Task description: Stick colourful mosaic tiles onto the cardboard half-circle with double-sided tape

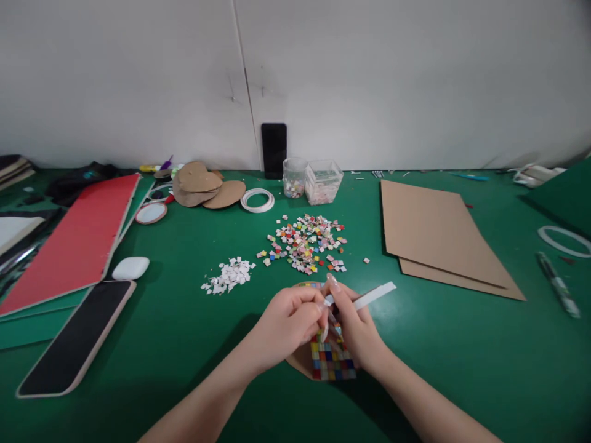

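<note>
My left hand (290,323) is closed in a pinch at a small white piece (329,300) between the two hands. I cannot tell whether that piece belongs to the white strip (376,295) that sticks out to the right of my right hand (357,326). The right hand's fingers are closed around the strip, thumb raised beside the left fingertips. Beneath both hands lies a panel of coloured mosaic tiles (330,364) on a rounded cardboard piece (301,360). My hands cover much of the panel, and something shiny among the fingers is too obscured to name.
Loose mosaic tiles (307,243) and white paper bits (228,275) lie ahead. Behind them stand a clear cup (294,178), a clear box (323,183) and a tape roll (257,200). Cardboard sheets (434,231) are right; a phone (76,338) and red board (74,240) left.
</note>
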{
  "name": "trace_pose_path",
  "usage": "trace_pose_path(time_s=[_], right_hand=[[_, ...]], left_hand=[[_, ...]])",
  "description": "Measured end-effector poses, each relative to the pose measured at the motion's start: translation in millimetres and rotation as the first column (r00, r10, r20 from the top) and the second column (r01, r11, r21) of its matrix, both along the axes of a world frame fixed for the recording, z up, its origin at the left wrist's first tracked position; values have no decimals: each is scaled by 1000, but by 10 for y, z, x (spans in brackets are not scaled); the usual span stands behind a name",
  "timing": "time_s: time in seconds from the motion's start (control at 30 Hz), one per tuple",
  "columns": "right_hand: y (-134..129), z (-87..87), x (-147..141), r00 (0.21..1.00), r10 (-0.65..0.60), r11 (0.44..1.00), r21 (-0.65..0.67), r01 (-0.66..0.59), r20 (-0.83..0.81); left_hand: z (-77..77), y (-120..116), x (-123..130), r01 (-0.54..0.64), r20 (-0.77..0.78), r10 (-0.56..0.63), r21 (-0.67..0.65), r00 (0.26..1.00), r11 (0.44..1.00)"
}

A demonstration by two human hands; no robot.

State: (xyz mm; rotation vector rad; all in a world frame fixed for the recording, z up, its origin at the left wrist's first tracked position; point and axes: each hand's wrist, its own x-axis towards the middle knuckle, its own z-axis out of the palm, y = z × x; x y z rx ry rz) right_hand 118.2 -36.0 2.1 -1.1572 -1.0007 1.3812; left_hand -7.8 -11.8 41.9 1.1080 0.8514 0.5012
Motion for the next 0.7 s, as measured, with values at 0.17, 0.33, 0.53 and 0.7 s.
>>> trace_pose_path(time_s=[0.17, 0.33, 0.53, 0.7], right_hand=[[10, 2, 0, 993, -13, 998, -57, 6, -117], [42, 25, -4, 934, 51, 991, -100, -92, -354], [71, 44, 10, 885, 86, 990, -62, -128, -457], [73, 55, 35, 890, 114, 987, -50, -151, -441]], left_hand=[[21, 9, -8, 17, 13, -17, -20, 1000, 1000], [44, 45, -48, 27, -1, -27, -36, 1000, 999], [24, 139, -126, -83, -171, 115, 183, 978, 980], [-38, 287, -270, -75, -463, 433, 612, 774, 787]])
